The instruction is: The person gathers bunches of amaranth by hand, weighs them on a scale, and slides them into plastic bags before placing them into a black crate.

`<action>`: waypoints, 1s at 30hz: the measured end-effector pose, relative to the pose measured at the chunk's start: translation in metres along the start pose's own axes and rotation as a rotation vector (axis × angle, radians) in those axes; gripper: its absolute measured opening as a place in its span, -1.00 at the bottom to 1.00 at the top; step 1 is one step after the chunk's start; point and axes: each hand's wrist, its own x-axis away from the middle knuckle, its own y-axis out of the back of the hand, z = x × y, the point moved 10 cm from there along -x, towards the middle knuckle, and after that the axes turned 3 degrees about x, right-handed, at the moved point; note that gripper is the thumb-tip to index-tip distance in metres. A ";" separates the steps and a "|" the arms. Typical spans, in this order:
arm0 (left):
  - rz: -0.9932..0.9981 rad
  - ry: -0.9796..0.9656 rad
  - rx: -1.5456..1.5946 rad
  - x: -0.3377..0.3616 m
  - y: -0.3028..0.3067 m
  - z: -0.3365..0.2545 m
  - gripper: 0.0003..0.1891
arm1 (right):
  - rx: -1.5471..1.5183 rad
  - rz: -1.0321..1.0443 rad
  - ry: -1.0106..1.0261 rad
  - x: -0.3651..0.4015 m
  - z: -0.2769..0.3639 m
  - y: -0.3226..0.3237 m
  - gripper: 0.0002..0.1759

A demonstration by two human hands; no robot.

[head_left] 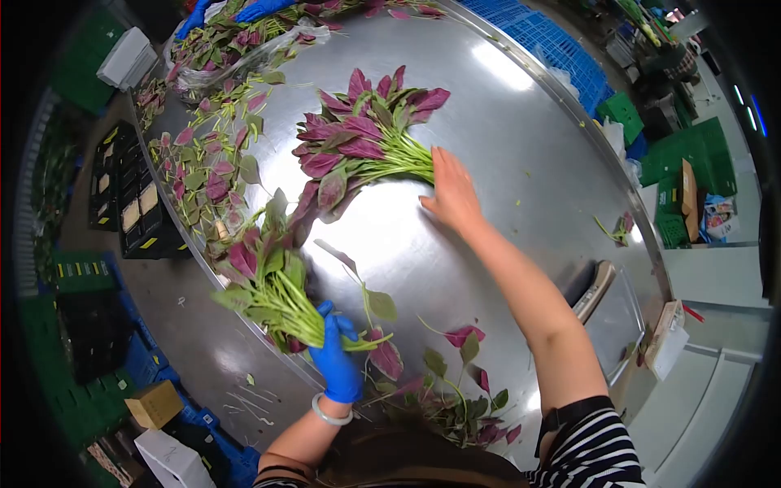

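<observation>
A leafy bunch (268, 285) is being clasped by its stems in the gloved left hand (338, 358) at the steel table's (504, 106) near-left edge; a second bunch (366, 134), mid-table, is being touched by the flat, spread right hand (451, 191); stem ends are likely best being kept even

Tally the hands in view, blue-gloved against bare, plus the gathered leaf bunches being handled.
Blue-gloved hands: 3, the left hand and a co-worker's two gloves
Bare hands: 1, the right hand
Leaf bunches: 2, gripped bunch, touched bunch
Total: 6
</observation>
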 end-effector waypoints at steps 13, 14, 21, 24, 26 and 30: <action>0.041 -0.074 -0.066 -0.024 -0.034 -0.015 -0.70 | -1.696 0.333 -0.797 0.058 -0.026 -0.009 -0.68; 0.128 -0.070 -0.043 -0.021 -0.049 -0.016 -0.71 | -1.881 0.318 -0.902 0.104 -0.029 0.012 -0.68; 0.408 0.404 -0.049 0.050 -0.081 0.095 -0.68 | -2.389 0.222 -1.126 0.286 0.021 0.018 -0.64; 0.427 0.710 -0.109 0.079 -0.067 0.153 -0.71 | -2.467 0.128 -1.310 0.346 0.022 -0.023 -0.57; 0.445 0.655 -0.129 0.081 -0.065 0.158 -0.71 | -2.494 0.140 -1.243 0.354 0.028 -0.021 -0.54; 0.405 0.540 -0.115 0.078 -0.075 0.138 -0.72 | -2.539 0.148 -1.059 0.349 0.027 -0.006 -0.46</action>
